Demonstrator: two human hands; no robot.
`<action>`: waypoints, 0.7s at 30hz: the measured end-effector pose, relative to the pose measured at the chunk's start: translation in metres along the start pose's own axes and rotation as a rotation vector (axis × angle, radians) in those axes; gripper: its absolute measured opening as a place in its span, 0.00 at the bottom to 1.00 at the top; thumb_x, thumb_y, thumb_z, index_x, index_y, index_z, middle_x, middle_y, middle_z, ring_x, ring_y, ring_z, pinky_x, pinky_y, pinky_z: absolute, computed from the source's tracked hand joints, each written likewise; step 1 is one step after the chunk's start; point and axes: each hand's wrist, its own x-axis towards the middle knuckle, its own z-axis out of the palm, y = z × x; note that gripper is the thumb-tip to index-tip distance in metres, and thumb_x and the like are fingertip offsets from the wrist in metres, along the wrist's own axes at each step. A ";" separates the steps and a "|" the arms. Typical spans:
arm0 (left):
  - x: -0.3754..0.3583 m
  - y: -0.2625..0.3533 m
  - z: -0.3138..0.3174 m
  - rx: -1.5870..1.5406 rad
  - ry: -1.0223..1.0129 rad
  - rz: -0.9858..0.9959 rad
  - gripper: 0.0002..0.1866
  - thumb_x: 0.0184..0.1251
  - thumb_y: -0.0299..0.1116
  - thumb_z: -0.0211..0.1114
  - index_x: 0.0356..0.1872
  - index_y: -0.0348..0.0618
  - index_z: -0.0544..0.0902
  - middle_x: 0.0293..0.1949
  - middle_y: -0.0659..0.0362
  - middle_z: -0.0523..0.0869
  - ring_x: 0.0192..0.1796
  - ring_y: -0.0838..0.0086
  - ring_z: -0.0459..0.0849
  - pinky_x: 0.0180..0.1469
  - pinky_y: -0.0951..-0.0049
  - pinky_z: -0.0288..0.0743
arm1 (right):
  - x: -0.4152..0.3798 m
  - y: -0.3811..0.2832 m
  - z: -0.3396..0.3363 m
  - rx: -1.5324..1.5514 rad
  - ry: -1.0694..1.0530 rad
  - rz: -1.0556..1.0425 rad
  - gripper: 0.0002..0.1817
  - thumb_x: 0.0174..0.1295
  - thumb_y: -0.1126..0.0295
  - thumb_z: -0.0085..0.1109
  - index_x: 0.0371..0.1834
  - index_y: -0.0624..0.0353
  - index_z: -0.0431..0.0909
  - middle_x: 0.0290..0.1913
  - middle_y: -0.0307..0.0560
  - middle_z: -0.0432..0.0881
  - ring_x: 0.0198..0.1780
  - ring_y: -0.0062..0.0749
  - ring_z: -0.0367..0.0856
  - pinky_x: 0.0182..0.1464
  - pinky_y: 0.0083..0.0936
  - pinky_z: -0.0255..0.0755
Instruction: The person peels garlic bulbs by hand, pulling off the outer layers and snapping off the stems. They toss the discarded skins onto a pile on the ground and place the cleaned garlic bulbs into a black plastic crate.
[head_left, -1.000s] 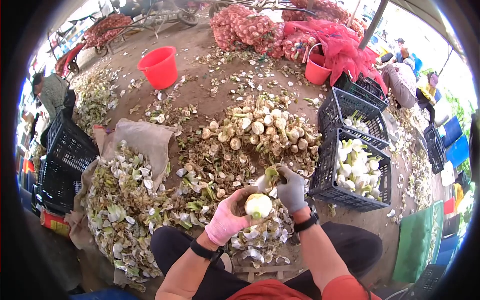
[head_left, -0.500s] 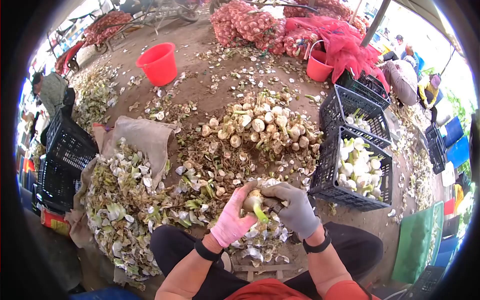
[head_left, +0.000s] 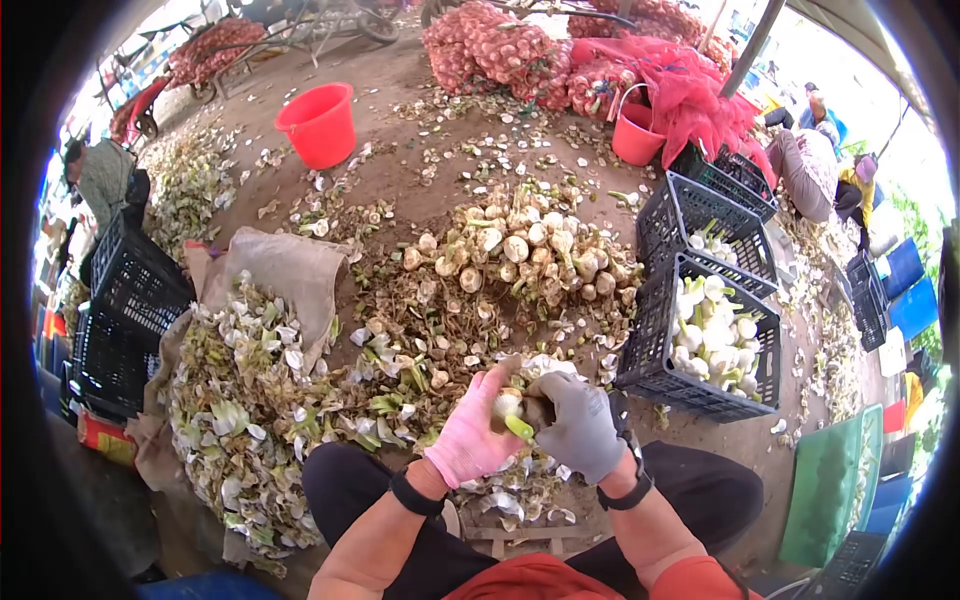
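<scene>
My left hand (head_left: 474,430), in a pink glove, is wrapped round a garlic bulb (head_left: 508,404) with a short green stem pointing down toward me. From the other side, my right hand (head_left: 582,428), in a grey glove, has its fingers curled against the same bulb. The palm side of the right hand is hidden. Below the hands lie peeled skins (head_left: 518,492) between my knees. Ahead of them is a heap of untrimmed garlic bulbs (head_left: 520,245) with dry roots and stalks.
A black crate (head_left: 700,392) of peeled white garlic stands at my right, with another crate (head_left: 655,215) behind it. Peelings (head_left: 235,430) and a sack cloth (head_left: 285,275) lie left. A red bucket (head_left: 318,128) and red net sacks (head_left: 480,50) are farther back. Other people sit at both sides.
My hands have turned the garlic bulb slightly, and my right fingers have curled in closer over it. The bulb shows more of its white side now.
</scene>
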 end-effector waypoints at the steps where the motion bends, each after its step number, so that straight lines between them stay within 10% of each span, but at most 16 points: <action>1: 0.001 -0.008 0.002 -0.175 -0.013 -0.003 0.41 0.51 0.23 0.66 0.70 0.38 0.60 0.52 0.51 0.72 0.54 0.65 0.74 0.58 0.71 0.71 | 0.000 0.003 0.003 0.062 0.022 0.031 0.05 0.53 0.77 0.62 0.34 0.62 0.81 0.29 0.53 0.81 0.30 0.45 0.81 0.33 0.32 0.73; 7: -0.002 -0.005 -0.004 -0.739 0.076 -0.163 0.24 0.66 0.33 0.66 0.60 0.37 0.72 0.47 0.60 0.78 0.46 0.77 0.79 0.54 0.72 0.74 | 0.001 0.017 0.007 0.526 -0.095 0.189 0.05 0.62 0.76 0.55 0.34 0.69 0.77 0.27 0.39 0.79 0.30 0.18 0.74 0.32 0.23 0.70; 10: -0.004 -0.004 -0.009 -0.621 0.248 -0.068 0.15 0.71 0.34 0.62 0.52 0.34 0.79 0.44 0.58 0.82 0.49 0.74 0.81 0.56 0.68 0.77 | 0.002 0.028 0.028 0.456 -0.069 0.271 0.07 0.62 0.75 0.54 0.33 0.70 0.77 0.25 0.42 0.80 0.29 0.19 0.74 0.32 0.23 0.70; 14: 0.004 -0.016 -0.020 -1.327 0.331 -0.041 0.19 0.73 0.35 0.58 0.60 0.37 0.73 0.52 0.54 0.83 0.60 0.59 0.79 0.62 0.59 0.75 | -0.031 0.112 0.114 -0.143 -0.159 0.321 0.07 0.53 0.74 0.56 0.34 0.58 0.82 0.29 0.54 0.84 0.31 0.48 0.82 0.37 0.36 0.76; 18: 0.002 -0.035 -0.022 -1.576 0.319 -0.139 0.17 0.76 0.35 0.52 0.61 0.42 0.72 0.54 0.54 0.82 0.63 0.57 0.76 0.63 0.57 0.74 | -0.040 0.101 0.107 0.004 -0.160 0.125 0.10 0.52 0.73 0.55 0.35 0.52 0.84 0.33 0.48 0.85 0.37 0.47 0.84 0.43 0.39 0.77; 21: 0.004 -0.035 -0.029 -1.683 0.327 -0.192 0.16 0.77 0.36 0.48 0.60 0.44 0.73 0.55 0.56 0.82 0.65 0.57 0.74 0.63 0.55 0.73 | -0.012 0.083 0.088 0.187 -0.091 0.363 0.08 0.57 0.69 0.59 0.38 0.52 0.85 0.35 0.50 0.86 0.39 0.41 0.85 0.43 0.32 0.77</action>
